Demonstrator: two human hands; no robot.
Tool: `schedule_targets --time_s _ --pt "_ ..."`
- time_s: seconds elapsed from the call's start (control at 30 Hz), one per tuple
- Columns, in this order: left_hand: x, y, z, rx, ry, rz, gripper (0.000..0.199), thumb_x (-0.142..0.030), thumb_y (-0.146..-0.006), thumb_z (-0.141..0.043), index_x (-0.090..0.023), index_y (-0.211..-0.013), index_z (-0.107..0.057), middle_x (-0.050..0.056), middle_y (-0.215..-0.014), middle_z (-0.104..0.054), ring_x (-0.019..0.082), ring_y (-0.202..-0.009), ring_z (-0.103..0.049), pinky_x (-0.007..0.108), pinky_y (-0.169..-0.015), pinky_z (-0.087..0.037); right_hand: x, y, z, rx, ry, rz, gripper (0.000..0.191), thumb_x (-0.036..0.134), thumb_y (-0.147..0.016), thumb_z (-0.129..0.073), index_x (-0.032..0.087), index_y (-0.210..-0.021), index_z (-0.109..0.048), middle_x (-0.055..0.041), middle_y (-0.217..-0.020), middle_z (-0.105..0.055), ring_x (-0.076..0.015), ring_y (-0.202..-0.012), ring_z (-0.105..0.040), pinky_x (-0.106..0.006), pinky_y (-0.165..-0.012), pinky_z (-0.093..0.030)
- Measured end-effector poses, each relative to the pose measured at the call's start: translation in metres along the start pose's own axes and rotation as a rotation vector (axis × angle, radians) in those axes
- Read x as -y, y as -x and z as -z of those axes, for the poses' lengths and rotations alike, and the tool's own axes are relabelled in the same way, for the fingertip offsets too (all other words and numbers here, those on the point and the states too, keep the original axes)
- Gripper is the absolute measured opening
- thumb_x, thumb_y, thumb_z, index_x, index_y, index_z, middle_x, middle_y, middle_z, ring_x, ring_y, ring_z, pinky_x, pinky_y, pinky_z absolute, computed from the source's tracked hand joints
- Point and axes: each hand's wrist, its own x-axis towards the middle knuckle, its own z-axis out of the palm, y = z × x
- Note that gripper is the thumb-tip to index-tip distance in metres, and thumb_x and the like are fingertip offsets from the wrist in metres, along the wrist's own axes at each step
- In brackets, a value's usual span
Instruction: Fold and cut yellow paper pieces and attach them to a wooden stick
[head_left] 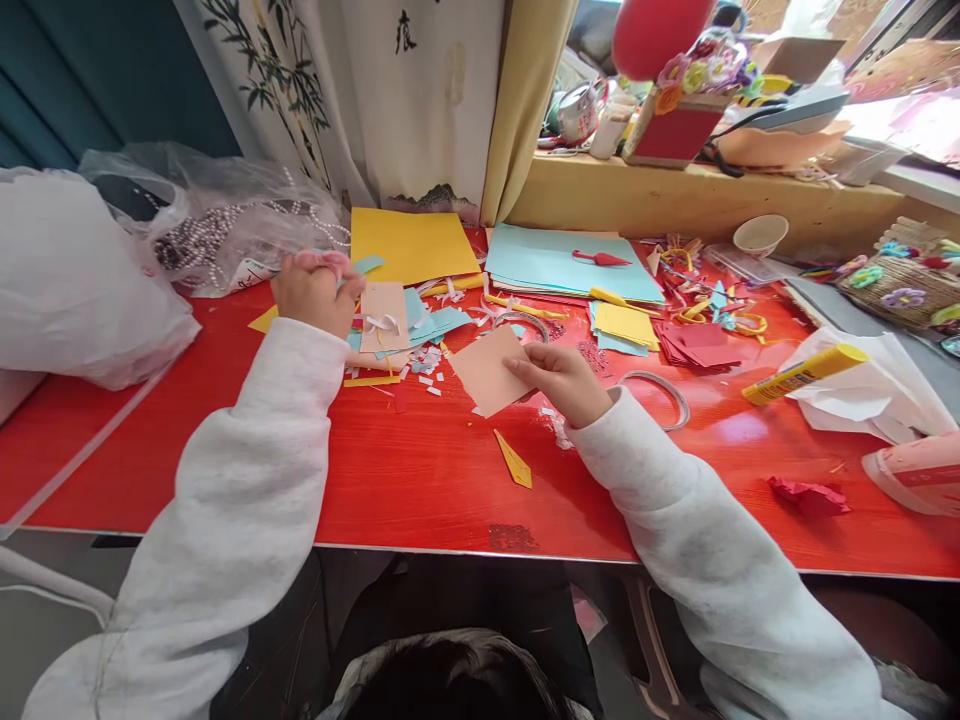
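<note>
My right hand (571, 385) pinches the pink square (482, 373) at its right side, over the middle of the table (412, 470); light fingers should keep it uncreased. Left hand (309, 297) is at a pink thing (330, 261), far left; its grip I cannot tell.

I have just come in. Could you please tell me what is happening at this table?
A person's right hand holds a peach paper square over the red table. The left hand is at a pink object, too hidden to identify. Yellow sheets, light blue sheets and small scraps lie around, with a yellow tube to the right.
</note>
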Motion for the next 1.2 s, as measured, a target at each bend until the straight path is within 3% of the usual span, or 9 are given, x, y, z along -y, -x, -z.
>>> schedule_targets --time_s 0.07,0.17,0.27,0.33,0.53,0.7,0.83,0.97,1.2 --pt "-0.002 0.001 0.001 0.001 -0.037 0.038 0.041 -0.03 -0.072 -0.06 -0.017 -0.111 -0.057 0.007 -0.102 -0.062 0.023 -0.104 -0.048 0.042 -0.097 -0.035 0.001 0.0 0.0 0.006 0.011 0.0 0.043 0.055 -0.062 -0.068 0.014 -0.069 -0.056 -0.0008 -0.064 -0.052 -0.0112 -0.061 -0.054 -0.024 -0.051 -0.051" --pt "-0.008 0.004 0.007 0.118 -0.012 0.03 0.025 -0.031 -0.084 -0.045 -0.017 -0.097 -0.061 -0.002 -0.075 -0.063 0.012 -0.077 -0.053 0.036 -0.098 -0.035 0.0 0.0 -0.001 0.009 0.019 0.0 0.043 0.055 -0.064 -0.067 0.014 -0.07 -0.056 -0.0012 -0.065 -0.052 -0.0113 -0.061 -0.053 -0.025 -0.052 -0.05" --pt "-0.013 0.007 0.013 0.12 0.055 -0.061 0.027 -0.013 -0.083 -0.036 -0.014 -0.091 -0.062 0.002 -0.1 -0.064 0.014 -0.085 -0.054 0.032 -0.091 -0.039 -0.001 0.0 -0.001 0.022 0.026 -0.003 0.042 0.055 -0.063 -0.067 0.015 -0.069 -0.055 -0.0006 -0.065 -0.051 -0.0113 -0.061 -0.052 -0.025 -0.052 -0.049" --pt "-0.016 0.009 0.016 0.126 0.073 -0.118 0.027 -0.01 -0.08 -0.036 -0.012 -0.081 -0.063 0.004 -0.101 -0.064 0.016 -0.091 -0.053 0.032 -0.091 -0.039 -0.003 -0.001 -0.001 0.029 0.035 0.003 0.042 0.055 -0.064 -0.066 0.015 -0.069 -0.054 0.0001 -0.064 -0.049 -0.0107 -0.06 -0.05 -0.025 -0.052 -0.048" --pt "-0.022 0.011 0.016 0.158 -0.017 -0.037 0.029 -0.039 -0.081 -0.048 -0.015 -0.086 -0.064 0.003 -0.076 -0.065 0.017 -0.085 -0.056 0.034 -0.097 -0.034 -0.004 -0.001 0.0 0.021 0.09 0.03 0.035 0.05 -0.07 -0.062 0.016 -0.07 -0.053 0.0007 -0.063 -0.046 -0.0105 -0.058 -0.048 -0.025 -0.052 -0.044" --pt "-0.023 0.011 0.012 0.134 0.041 -0.14 0.038 -0.025 -0.081 -0.048 -0.015 -0.117 -0.058 0.008 -0.119 -0.059 0.023 -0.118 -0.046 0.034 -0.1 -0.033 -0.004 0.0 -0.001 0.016 0.096 0.014 0.034 0.048 -0.07 -0.062 0.016 -0.071 -0.053 -0.0006 -0.066 -0.049 -0.0121 -0.061 -0.05 -0.026 -0.054 -0.045" --pt "-0.048 0.028 0.007 0.305 0.321 -0.008 0.04 -0.046 -0.084 -0.044 -0.015 -0.093 -0.068 0.007 -0.097 -0.066 0.021 -0.096 -0.059 0.034 -0.088 -0.044 -0.003 0.0 -0.002 0.061 0.099 0.039 0.034 0.049 -0.071 -0.062 0.017 -0.068 -0.053 0.0007 -0.063 -0.045 -0.0112 -0.059 -0.047 -0.025 -0.053 -0.043" --pt "-0.077 0.056 -0.007 0.537 0.755 -0.07 0.041 -0.048 -0.074 -0.059 -0.018 -0.101 -0.066 0.004 -0.092 -0.066 0.019 -0.093 -0.06 0.029 -0.085 -0.046 0.001 0.003 -0.004 0.16 0.122 0.083 0.037 0.053 -0.072 -0.06 0.017 -0.07 -0.057 -0.0009 -0.065 -0.05 -0.0122 -0.061 -0.048 -0.025 -0.053 -0.041" --pt "-0.08 0.07 -0.022 0.616 0.871 0.038 0.043 -0.049 -0.071 -0.062 -0.024 -0.106 -0.066 0.002 -0.079 -0.066 0.017 -0.08 -0.061 0.029 -0.07 -0.047 0.001 0.004 -0.002 0.138 0.205 0.13 0.035 0.049 -0.08 -0.052 0.015 -0.084 -0.063 -0.0038 -0.077 -0.059 -0.0145 -0.072 -0.052 -0.026 -0.063 -0.04"
